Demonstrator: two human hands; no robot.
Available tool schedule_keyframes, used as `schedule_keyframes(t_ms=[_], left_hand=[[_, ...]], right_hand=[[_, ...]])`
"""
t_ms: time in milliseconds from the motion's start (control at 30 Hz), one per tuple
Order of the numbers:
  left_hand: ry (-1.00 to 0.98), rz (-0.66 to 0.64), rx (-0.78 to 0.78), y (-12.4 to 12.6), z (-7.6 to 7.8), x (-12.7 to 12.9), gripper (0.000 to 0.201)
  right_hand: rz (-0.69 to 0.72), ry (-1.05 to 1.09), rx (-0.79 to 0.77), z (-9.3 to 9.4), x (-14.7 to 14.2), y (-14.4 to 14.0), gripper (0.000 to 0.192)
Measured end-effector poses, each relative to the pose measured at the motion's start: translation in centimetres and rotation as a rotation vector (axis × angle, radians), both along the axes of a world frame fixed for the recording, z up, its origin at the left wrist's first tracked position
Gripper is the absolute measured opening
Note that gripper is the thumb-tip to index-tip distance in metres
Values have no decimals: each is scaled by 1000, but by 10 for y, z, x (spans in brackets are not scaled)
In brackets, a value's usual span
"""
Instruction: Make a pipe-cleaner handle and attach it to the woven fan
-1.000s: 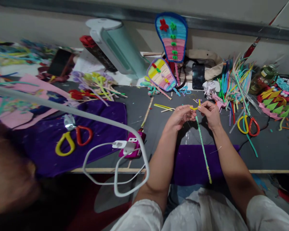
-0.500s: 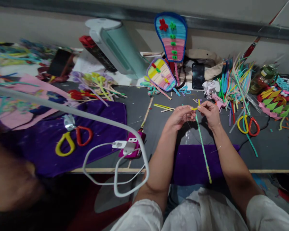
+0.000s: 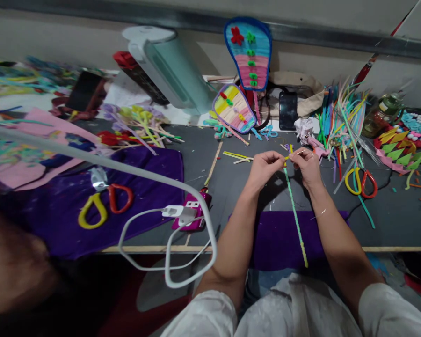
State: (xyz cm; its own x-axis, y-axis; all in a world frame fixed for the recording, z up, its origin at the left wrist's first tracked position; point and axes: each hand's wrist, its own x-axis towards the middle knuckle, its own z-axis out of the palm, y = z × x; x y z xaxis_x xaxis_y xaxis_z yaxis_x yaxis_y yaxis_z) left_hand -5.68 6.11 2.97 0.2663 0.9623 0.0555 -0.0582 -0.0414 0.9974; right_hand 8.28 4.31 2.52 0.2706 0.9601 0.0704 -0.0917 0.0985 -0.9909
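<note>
A long mint-green pipe cleaner stem (image 3: pixel 293 206), twisted and yellow at its lower end, hangs below my fingers over a purple cloth (image 3: pixel 277 234). At its top is a short yellow pipe cleaner (image 3: pixel 286 160). My left hand (image 3: pixel 266 167) is closed, thumb and forefinger pinching that yellow piece from the left. From the right, my right hand (image 3: pixel 306 166) pinches close beside it, its fingertips near the upright yellow end. A thin pale strand shows by the right fingers; I cannot tell what it is. My fingers partly hide the join of stem and yellow piece.
Yellow-and-red-handled scissors (image 3: pixel 361 182) lie at right beside a pipe cleaner bundle (image 3: pixel 344 117). Other scissors (image 3: pixel 105 201) rest on purple cloth at left. A white cable (image 3: pixel 191 187) loops near a pink power adapter (image 3: pixel 196 208). Another person's blurred arm (image 3: pixel 14 267) is at lower left.
My left hand has turned over, its fingers now tucked in and pinching closer to the stem's top. The right hand stays nearly in place.
</note>
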Motion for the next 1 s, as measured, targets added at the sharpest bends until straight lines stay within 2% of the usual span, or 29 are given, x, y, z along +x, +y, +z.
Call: schedule_keyframes(t_ms=[100, 400, 700, 833, 1000], left_hand=[[69, 35, 90, -2, 0, 2, 15], [165, 57, 181, -2, -4, 2, 14], [479, 129, 560, -2, -8, -1, 12], [534, 147, 606, -3, -10, 0, 10], [595, 240, 661, -4, -13, 3, 12]], right_hand=[[-26, 8, -12, -1, 0, 1, 24], [-56, 27, -34, -4, 1, 2, 19], [-39, 62, -42, -2, 0, 1, 18], [-35, 85, -37, -1, -1, 1, 18], [-27, 77, -38, -1, -4, 0, 19]])
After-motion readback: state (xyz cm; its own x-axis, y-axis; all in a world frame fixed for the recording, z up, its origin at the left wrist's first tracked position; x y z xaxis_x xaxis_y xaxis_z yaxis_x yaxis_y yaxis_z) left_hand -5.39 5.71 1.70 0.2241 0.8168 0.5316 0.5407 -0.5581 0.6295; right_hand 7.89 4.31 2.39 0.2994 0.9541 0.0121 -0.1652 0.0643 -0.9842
